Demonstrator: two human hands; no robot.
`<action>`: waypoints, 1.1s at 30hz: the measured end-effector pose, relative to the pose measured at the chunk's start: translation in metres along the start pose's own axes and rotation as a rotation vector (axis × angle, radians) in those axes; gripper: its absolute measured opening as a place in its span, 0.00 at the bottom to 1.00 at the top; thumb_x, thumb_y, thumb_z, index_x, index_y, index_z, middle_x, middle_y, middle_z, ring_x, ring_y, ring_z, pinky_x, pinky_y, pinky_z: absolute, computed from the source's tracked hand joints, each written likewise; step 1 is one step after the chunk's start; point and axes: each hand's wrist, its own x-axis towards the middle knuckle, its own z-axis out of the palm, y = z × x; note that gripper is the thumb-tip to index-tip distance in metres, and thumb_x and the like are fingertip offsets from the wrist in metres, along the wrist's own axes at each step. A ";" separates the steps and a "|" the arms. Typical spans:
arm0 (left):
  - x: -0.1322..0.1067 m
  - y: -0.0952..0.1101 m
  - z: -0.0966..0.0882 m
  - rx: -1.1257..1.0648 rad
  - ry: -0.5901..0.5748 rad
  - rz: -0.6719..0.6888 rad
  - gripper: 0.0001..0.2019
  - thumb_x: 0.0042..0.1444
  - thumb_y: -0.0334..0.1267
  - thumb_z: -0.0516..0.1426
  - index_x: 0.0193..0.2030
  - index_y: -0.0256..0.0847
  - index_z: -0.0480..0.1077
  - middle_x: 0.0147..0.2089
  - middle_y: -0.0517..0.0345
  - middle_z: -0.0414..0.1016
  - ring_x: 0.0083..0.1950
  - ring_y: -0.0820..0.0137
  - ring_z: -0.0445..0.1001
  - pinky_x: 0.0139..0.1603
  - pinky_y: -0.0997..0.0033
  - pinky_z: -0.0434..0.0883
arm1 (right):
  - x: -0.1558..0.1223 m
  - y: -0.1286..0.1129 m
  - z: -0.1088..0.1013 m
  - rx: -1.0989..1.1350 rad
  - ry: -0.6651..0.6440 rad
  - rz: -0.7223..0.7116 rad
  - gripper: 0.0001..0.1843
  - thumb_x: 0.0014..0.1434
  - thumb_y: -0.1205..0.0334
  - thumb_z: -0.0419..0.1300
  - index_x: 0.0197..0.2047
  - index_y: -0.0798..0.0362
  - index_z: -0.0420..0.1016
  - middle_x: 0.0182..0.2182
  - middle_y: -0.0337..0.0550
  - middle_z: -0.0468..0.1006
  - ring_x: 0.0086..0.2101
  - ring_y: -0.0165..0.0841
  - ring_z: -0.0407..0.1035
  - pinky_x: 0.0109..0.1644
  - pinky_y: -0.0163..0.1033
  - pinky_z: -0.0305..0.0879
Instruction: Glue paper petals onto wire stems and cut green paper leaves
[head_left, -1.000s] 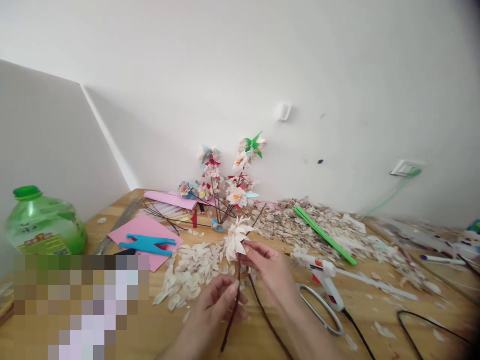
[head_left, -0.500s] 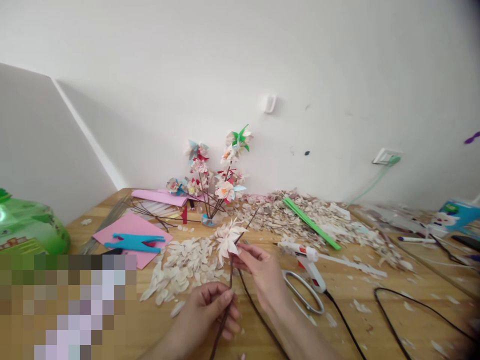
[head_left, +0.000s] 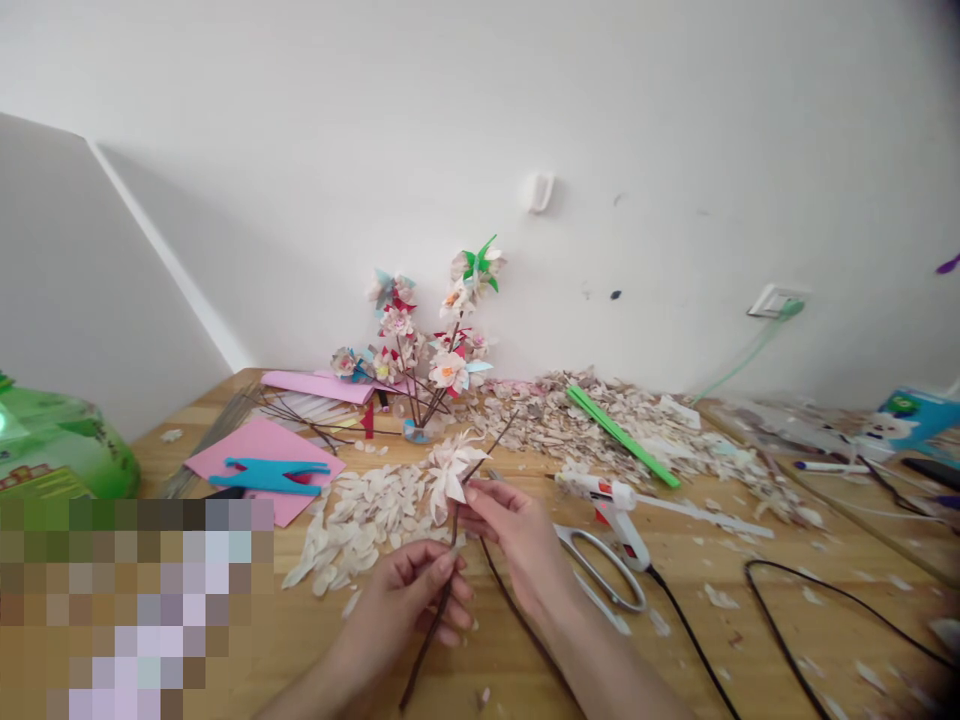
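Note:
My left hand (head_left: 401, 595) is closed on a thin brown twig (head_left: 418, 658), thumb and fingers pinching it. A white flower (head_left: 447, 468) with pointed petals sits at the upper end of that twig. Close under the blossom, my right hand (head_left: 517, 535) pinches the flower's base; its fingertips partly hide the join. A second dark twig (head_left: 498, 440) slants up behind the flower. Loose pale petals (head_left: 367, 520) lie in a pile left of the hands. To the right rest a white hot glue gun (head_left: 619, 515) and scissors with a silvery handle (head_left: 637, 598).
Finished flowers (head_left: 450, 372) on twigs stand in a small holder (head_left: 417, 432) near the wall. Dried petals (head_left: 540, 415) spread behind, with green strips (head_left: 622, 436) on them. Pink paper (head_left: 262, 450) carries a blue cutout (head_left: 270, 476). A black cord (head_left: 690, 635) crosses the right side.
Both hands and the flower have shifted slightly left. The twig's lower end has come into view. The whole view has tilted a little, and both hands keep their hold.

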 end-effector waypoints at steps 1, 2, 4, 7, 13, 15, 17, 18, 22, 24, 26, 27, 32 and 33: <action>0.000 0.000 0.000 0.002 0.003 0.002 0.12 0.45 0.44 0.60 0.28 0.36 0.67 0.23 0.59 0.72 0.21 0.76 0.71 0.21 0.77 0.67 | -0.001 -0.002 -0.001 -0.006 -0.014 0.004 0.14 0.36 0.59 0.68 0.27 0.57 0.76 0.24 0.42 0.79 0.27 0.34 0.73 0.37 0.39 0.68; -0.001 0.000 0.000 0.000 0.004 0.004 0.13 0.44 0.44 0.60 0.28 0.36 0.67 0.23 0.59 0.72 0.21 0.76 0.71 0.21 0.77 0.67 | -0.002 -0.003 -0.001 -0.011 -0.029 0.005 0.14 0.36 0.58 0.68 0.27 0.57 0.76 0.24 0.42 0.79 0.27 0.34 0.73 0.38 0.39 0.68; -0.001 0.000 0.000 -0.012 0.008 0.011 0.12 0.44 0.44 0.60 0.28 0.36 0.67 0.23 0.60 0.72 0.21 0.76 0.71 0.21 0.78 0.67 | -0.004 -0.006 -0.002 -0.035 -0.061 0.006 0.16 0.37 0.57 0.68 0.29 0.58 0.76 0.25 0.43 0.79 0.28 0.34 0.73 0.39 0.40 0.67; -0.001 0.002 0.000 -0.026 0.021 0.016 0.12 0.44 0.44 0.60 0.28 0.36 0.67 0.23 0.60 0.72 0.21 0.76 0.71 0.21 0.78 0.67 | -0.008 -0.011 -0.004 -0.095 -0.110 0.012 0.18 0.38 0.56 0.67 0.33 0.58 0.76 0.28 0.45 0.79 0.32 0.36 0.73 0.43 0.41 0.66; -0.001 0.003 -0.002 -0.044 0.040 0.004 0.11 0.46 0.42 0.60 0.29 0.36 0.67 0.23 0.60 0.71 0.21 0.77 0.70 0.20 0.78 0.67 | -0.020 -0.021 -0.048 -0.476 -0.181 -0.010 0.16 0.44 0.54 0.64 0.36 0.53 0.76 0.33 0.45 0.79 0.38 0.38 0.71 0.46 0.42 0.63; -0.001 0.003 -0.003 -0.066 0.047 0.008 0.10 0.47 0.42 0.59 0.30 0.36 0.68 0.24 0.60 0.71 0.22 0.77 0.70 0.20 0.79 0.67 | -0.027 -0.027 -0.078 -0.577 -0.194 0.032 0.15 0.43 0.52 0.64 0.34 0.51 0.77 0.33 0.45 0.79 0.37 0.38 0.71 0.43 0.41 0.64; 0.000 0.002 -0.004 -0.078 0.051 0.009 0.10 0.47 0.42 0.59 0.30 0.36 0.68 0.24 0.60 0.71 0.22 0.77 0.70 0.21 0.79 0.67 | -0.035 -0.036 -0.110 -0.598 -0.160 0.107 0.15 0.42 0.50 0.63 0.32 0.50 0.77 0.32 0.46 0.79 0.34 0.38 0.71 0.38 0.39 0.65; 0.000 0.002 -0.004 -0.079 0.051 0.010 0.10 0.48 0.41 0.59 0.30 0.36 0.68 0.24 0.60 0.71 0.22 0.77 0.70 0.21 0.78 0.67 | -0.038 -0.041 -0.126 -0.633 -0.105 0.084 0.15 0.43 0.49 0.62 0.31 0.50 0.77 0.28 0.45 0.78 0.29 0.36 0.70 0.32 0.37 0.64; 0.001 0.002 -0.005 -0.074 0.042 0.010 0.10 0.48 0.41 0.58 0.31 0.36 0.67 0.25 0.60 0.71 0.22 0.77 0.70 0.22 0.78 0.67 | -0.041 -0.058 -0.183 -0.870 0.132 0.039 0.15 0.38 0.47 0.62 0.17 0.51 0.71 0.13 0.38 0.66 0.16 0.30 0.58 0.20 0.36 0.55; 0.001 0.002 -0.006 -0.076 0.032 0.011 0.10 0.49 0.42 0.58 0.31 0.36 0.67 0.25 0.60 0.71 0.22 0.77 0.70 0.21 0.78 0.68 | -0.031 -0.058 -0.204 -0.932 0.267 -0.124 0.14 0.34 0.49 0.63 0.16 0.50 0.68 0.15 0.38 0.65 0.19 0.32 0.60 0.24 0.37 0.58; 0.002 0.001 -0.006 -0.076 0.017 0.008 0.09 0.49 0.41 0.58 0.31 0.36 0.67 0.25 0.60 0.71 0.22 0.77 0.70 0.21 0.78 0.68 | -0.013 -0.052 -0.220 -0.947 0.404 -0.256 0.16 0.30 0.50 0.64 0.22 0.50 0.67 0.18 0.37 0.66 0.21 0.34 0.61 0.26 0.39 0.60; 0.002 0.000 -0.007 -0.075 0.006 0.008 0.09 0.49 0.41 0.58 0.31 0.36 0.67 0.25 0.59 0.71 0.22 0.77 0.69 0.21 0.78 0.68 | -0.002 -0.047 -0.225 -0.947 0.439 -0.282 0.20 0.28 0.51 0.65 0.26 0.51 0.67 0.20 0.38 0.67 0.22 0.34 0.62 0.27 0.40 0.61; 0.003 -0.003 -0.010 -0.064 -0.024 0.022 0.09 0.50 0.40 0.57 0.30 0.35 0.67 0.24 0.59 0.71 0.21 0.77 0.69 0.20 0.77 0.69 | 0.037 -0.027 -0.226 -0.984 0.357 -0.242 0.26 0.27 0.49 0.66 0.29 0.54 0.66 0.26 0.42 0.70 0.27 0.37 0.66 0.31 0.41 0.65; 0.003 -0.003 -0.010 -0.065 -0.022 0.025 0.09 0.49 0.40 0.57 0.30 0.35 0.67 0.24 0.59 0.71 0.21 0.76 0.70 0.20 0.77 0.69 | 0.040 -0.026 -0.222 -0.993 0.287 -0.200 0.26 0.29 0.48 0.65 0.30 0.55 0.66 0.26 0.42 0.71 0.27 0.38 0.67 0.31 0.41 0.65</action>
